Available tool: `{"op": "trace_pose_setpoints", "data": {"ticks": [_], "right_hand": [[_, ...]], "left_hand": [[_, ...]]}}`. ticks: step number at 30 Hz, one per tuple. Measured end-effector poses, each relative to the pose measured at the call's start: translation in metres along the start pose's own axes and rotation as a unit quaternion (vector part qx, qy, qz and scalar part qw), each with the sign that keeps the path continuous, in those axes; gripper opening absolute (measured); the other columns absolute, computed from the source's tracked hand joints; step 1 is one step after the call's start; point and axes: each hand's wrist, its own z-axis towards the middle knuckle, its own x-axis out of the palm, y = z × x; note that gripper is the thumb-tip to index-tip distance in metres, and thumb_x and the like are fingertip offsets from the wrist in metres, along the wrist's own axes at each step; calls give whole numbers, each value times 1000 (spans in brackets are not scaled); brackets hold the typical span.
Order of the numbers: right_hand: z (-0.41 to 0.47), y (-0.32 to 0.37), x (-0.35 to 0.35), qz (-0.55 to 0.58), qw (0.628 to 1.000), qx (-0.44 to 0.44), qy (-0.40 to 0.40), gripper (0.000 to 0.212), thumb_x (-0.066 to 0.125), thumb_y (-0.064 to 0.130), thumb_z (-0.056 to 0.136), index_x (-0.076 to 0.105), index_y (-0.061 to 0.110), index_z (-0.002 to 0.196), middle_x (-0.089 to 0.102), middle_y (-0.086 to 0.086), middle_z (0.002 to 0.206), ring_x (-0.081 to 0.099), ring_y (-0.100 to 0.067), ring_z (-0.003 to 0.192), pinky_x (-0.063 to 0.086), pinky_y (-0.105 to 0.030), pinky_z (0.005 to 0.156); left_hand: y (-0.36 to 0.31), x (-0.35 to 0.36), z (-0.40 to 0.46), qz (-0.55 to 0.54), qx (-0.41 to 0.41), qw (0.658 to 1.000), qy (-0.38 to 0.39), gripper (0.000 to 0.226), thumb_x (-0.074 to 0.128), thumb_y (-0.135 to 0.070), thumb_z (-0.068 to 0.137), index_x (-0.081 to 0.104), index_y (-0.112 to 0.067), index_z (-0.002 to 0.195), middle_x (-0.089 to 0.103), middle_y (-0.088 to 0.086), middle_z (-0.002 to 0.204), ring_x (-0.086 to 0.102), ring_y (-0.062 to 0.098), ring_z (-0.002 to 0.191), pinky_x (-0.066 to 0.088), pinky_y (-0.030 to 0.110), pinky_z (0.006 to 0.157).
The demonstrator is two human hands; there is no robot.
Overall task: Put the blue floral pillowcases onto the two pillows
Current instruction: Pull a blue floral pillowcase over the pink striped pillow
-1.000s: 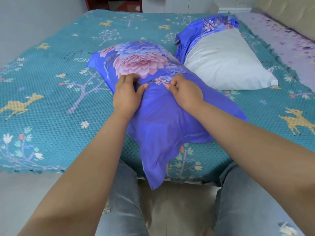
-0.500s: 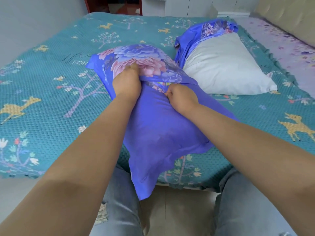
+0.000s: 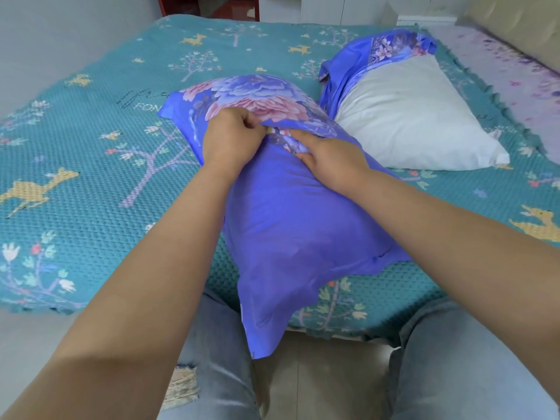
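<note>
blue satin-like cloth, the near pillowcase already covers its pillow and lies at the bed edge, one loose corner hanging off toward the knees. judged: thin, slick, light, no stiffness; the fill gives under pressure. best taken by pinching a fold at the overlap seam mid-back, not the smooth face, where it would slide.

left hand: fingers curled tight, pinching the floral flap edge and lifting it. right hand: fingers bent, tips tucked under that flap, gripping cloth.

second pillow, white, lies just beside on the right, its second pillowcase bunched over the far end only. judged: second one barely started.
</note>
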Motion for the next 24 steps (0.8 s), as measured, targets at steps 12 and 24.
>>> {"op": "trace_pose_setpoints", "data": {"ticks": [12, 24], "right_hand": [[-19, 15, -5, 212, 977, 7, -11, 41, 48, 24, 95, 46, 19, 135, 60, 0, 129, 56, -17, 115, 40, -25, 100], [58, 27, 28, 31, 995, 19, 95, 46, 28, 39, 98, 43, 17, 135, 42, -10, 144, 40, -27, 132, 31, -37, 105]], "left_hand": [[-11, -4, 1, 113, 125, 984, -65, 16, 53, -24, 83, 63, -14, 90, 67, 8, 97, 58, 30, 93, 41, 34, 68], [-9, -7, -24, 95, 224, 968, -67, 16, 55, -23, 86, 62, -10, 89, 64, 9, 95, 57, 30, 90, 42, 38, 71]]}}
